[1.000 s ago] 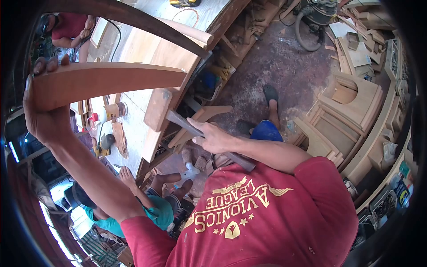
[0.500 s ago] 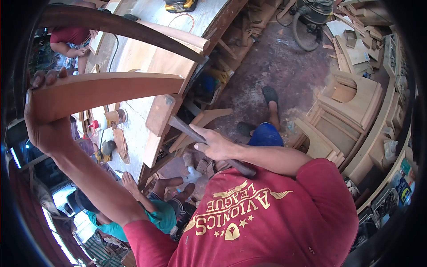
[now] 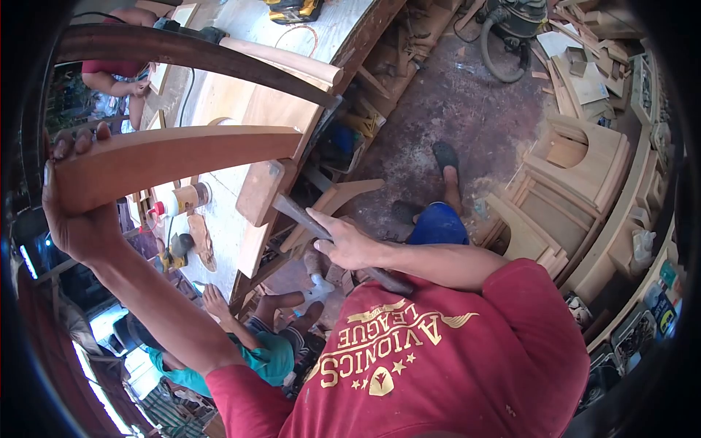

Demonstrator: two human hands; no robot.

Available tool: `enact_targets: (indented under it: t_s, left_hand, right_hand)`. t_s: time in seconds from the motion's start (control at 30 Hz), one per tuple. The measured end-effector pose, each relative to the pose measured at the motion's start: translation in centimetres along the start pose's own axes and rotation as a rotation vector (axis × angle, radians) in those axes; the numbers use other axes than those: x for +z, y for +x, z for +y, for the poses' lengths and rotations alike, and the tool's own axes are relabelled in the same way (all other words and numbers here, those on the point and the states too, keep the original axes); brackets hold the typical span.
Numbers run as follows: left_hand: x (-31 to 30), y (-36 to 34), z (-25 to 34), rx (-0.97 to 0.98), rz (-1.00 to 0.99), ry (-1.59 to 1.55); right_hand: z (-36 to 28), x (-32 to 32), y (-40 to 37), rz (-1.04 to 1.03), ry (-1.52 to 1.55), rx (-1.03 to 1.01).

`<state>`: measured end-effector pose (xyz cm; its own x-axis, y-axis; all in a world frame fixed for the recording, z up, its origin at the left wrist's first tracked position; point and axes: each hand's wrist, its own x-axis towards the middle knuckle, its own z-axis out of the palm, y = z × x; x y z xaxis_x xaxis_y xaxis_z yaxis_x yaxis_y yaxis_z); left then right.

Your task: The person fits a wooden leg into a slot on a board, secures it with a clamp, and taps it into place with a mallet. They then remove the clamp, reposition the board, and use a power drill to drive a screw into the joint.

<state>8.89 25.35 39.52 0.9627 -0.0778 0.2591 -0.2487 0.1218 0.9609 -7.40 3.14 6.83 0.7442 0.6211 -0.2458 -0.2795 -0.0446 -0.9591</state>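
My left hand point(image 3: 77, 219) grips the near end of a curved reddish wooden rail point(image 3: 175, 157) that reaches toward the workbench point(image 3: 241, 109). My right hand point(image 3: 343, 244) is closed around the handle of a wooden mallet point(image 3: 263, 191), its block head resting against the bench edge just below the rail's far end. A second, darker curved rail point(image 3: 197, 55) arcs above the first.
A glue bottle point(image 3: 179, 198), a sander point(image 3: 171, 252) and a yellow power tool point(image 3: 292, 9) lie on the bench. A person in a teal shirt point(image 3: 255, 350) crouches below it; another person point(image 3: 117, 73) stands at its far end. Wooden chair parts point(image 3: 577, 175) pile at right, vacuum hose point(image 3: 504, 44) behind.
The rail and my left hand have dropped slightly lower in view. The mallet in my right hand has shifted a little; its head stays near the bench edge.
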Motion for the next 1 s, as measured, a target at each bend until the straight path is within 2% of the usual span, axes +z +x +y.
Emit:
enact_targets:
  t_s: [0.03, 0.13, 0.23, 0.33, 0.43, 0.63, 0.73, 0.83, 0.93, 1.0]
  left_hand:
    - [0.1, 0.0, 0.1, -0.007, -0.011, 0.000]
    - [0.0, 0.1, 0.0, -0.025, -0.030, -0.008]
    - [0.0, 0.2, 0.1, -0.029, -0.058, 0.026]
    - [0.4, 0.1, 0.1, -0.041, 0.011, 0.037]
    - [-0.2, 0.2, 0.0, -0.030, -0.066, 0.003]
    - [-0.6, 0.4, 0.1, -0.060, -0.040, -0.023]
    - [0.1, 0.2, -0.1, -0.055, 0.047, -0.010]
    - [0.6, 0.1, -0.2, -0.058, 0.013, 0.022]
    - [-0.3, 0.3, -0.4, -0.048, -0.084, -0.021]
    - [0.1, 0.2, -0.3, -0.076, -0.041, -0.043]
  right_hand:
    - [-0.1, 0.1, 0.0, -0.025, -0.031, 0.019]
    - [0.9, -0.3, 0.3, 0.064, -0.047, -0.154]
    - [-0.9, -1.0, -0.1, -0.018, 0.011, 0.007]
    - [-0.4, -0.5, -0.2, 0.009, -0.032, -0.033]
    - [-0.8, -0.4, -0.2, -0.033, 0.010, 0.061]
    - [0.0, -0.4, 0.1, 0.053, -0.016, -0.042]
    - [-1.1, -0.9, -0.2, -0.050, -0.070, 0.019]
    - [0.2, -0.9, 0.7, 0.059, -0.106, -0.099]
    - [-0.6, -1.3, 0.4, -0.001, -0.103, -0.008]
    - [-0.9, -1.9, -0.1, -0.036, -0.148, -0.028]
